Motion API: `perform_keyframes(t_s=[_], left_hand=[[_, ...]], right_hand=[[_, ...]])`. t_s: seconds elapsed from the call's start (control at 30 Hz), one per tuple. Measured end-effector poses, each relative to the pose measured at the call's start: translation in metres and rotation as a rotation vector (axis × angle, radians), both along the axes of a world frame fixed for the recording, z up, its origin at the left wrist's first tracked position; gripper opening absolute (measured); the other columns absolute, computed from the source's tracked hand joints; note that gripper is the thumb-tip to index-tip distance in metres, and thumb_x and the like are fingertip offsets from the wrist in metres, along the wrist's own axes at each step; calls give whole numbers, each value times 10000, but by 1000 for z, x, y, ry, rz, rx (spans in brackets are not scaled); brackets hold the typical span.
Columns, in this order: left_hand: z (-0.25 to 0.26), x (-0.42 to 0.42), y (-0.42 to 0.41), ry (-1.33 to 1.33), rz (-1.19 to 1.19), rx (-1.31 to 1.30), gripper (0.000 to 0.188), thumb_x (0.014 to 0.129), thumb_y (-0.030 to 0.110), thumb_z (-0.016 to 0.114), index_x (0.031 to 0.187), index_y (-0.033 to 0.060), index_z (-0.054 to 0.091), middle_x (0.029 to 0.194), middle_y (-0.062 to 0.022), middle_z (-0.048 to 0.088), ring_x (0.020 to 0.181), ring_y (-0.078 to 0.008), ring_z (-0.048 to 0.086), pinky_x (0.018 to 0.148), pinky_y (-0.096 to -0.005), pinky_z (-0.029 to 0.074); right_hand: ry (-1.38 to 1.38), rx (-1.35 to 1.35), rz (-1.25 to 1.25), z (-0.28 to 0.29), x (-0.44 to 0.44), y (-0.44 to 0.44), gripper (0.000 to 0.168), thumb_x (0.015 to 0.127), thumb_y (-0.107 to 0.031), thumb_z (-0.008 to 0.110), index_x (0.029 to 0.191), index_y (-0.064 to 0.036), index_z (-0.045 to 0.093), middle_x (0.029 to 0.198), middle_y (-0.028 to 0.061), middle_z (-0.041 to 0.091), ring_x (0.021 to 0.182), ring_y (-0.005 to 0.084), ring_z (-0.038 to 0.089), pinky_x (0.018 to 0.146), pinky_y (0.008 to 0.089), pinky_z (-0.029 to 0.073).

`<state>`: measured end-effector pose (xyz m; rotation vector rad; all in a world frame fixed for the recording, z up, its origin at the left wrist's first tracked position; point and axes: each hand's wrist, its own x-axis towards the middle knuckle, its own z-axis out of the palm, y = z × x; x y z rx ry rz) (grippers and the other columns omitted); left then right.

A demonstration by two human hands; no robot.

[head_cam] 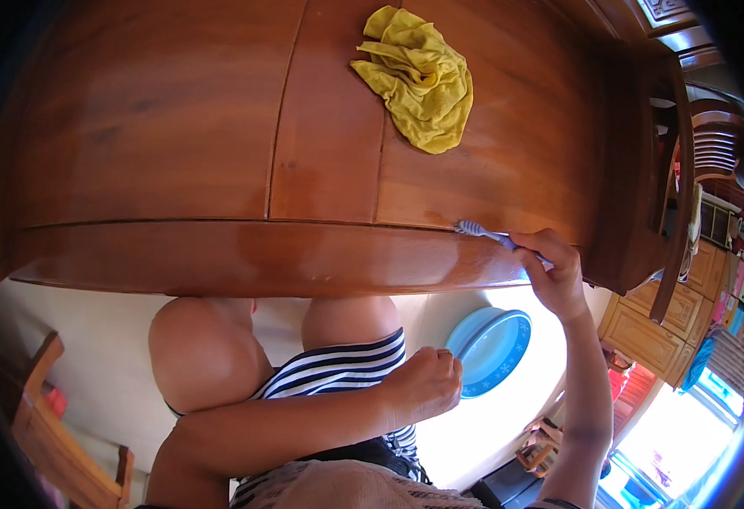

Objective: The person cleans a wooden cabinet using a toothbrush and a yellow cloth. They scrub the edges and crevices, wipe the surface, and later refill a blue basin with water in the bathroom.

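My right hand grips the handle of a purple toothbrush. Its bristle head rests at the seam near the front edge of a varnished wooden bench seat, and the wood around it looks wet in patches. Over my lap, my left hand is closed into a loose fist, with a ring on one finger and nothing seen in it. A crumpled yellow cloth lies on the seat, beyond the brush.
On the floor below the front edge stands a blue basin, apparently holding water. The bench's wooden armrest rises at the right. A wooden chair is at lower left. Wooden cabinets stand farther off to the right.
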<state>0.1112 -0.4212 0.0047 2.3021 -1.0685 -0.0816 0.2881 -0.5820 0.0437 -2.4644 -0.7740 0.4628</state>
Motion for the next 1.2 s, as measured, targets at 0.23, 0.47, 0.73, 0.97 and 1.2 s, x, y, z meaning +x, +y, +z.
perform_keyframes(t_s=[0.23, 0.47, 0.73, 0.97, 1.2], left_hand=[[-3, -2, -5, -4, -36, 4, 79, 764, 100, 629, 735, 28, 644, 611, -20, 518, 639, -129, 500, 448, -219, 329], [-8, -4, -10, 1, -50, 21, 87, 772, 96, 628, 736, 19, 647, 615, -24, 528, 648, -130, 510, 453, -222, 333], [-5, 1, -8, 45, -85, 19, 85, 792, 87, 639, 796, 5, 662, 661, -62, 586, 659, -148, 542, 481, -214, 391], [-5, 1, -7, 61, -95, 25, 106, 798, 82, 648, 864, 3, 670, 694, -89, 618, 693, -161, 584, 501, -217, 442], [-4, 2, -8, 7, -87, 55, 94, 801, 70, 638, 862, 8, 674, 715, -93, 630, 695, -173, 590, 515, -228, 461]], right_hand=[[-289, 85, 209, -19, -12, 31, 293, 659, 104, 648, 885, -78, 686, 799, 62, 537, 682, 190, 563, 580, 267, 477], [-284, 73, 262, -26, -15, 26, 329, 628, 92, 666, 897, -97, 686, 749, 59, 540, 631, 197, 560, 508, 289, 468], [-134, 12, 321, -11, 2, 35, 255, 673, 54, 663, 899, -64, 681, 736, 83, 558, 596, 202, 579, 495, 283, 471], [-78, -89, 344, 0, 14, 53, 194, 698, 27, 659, 875, -50, 681, 706, 93, 556, 588, 195, 582, 503, 281, 473], [-179, -35, 376, -8, 5, 61, 238, 651, 36, 661, 858, -79, 688, 722, 82, 553, 623, 201, 578, 518, 286, 478]])
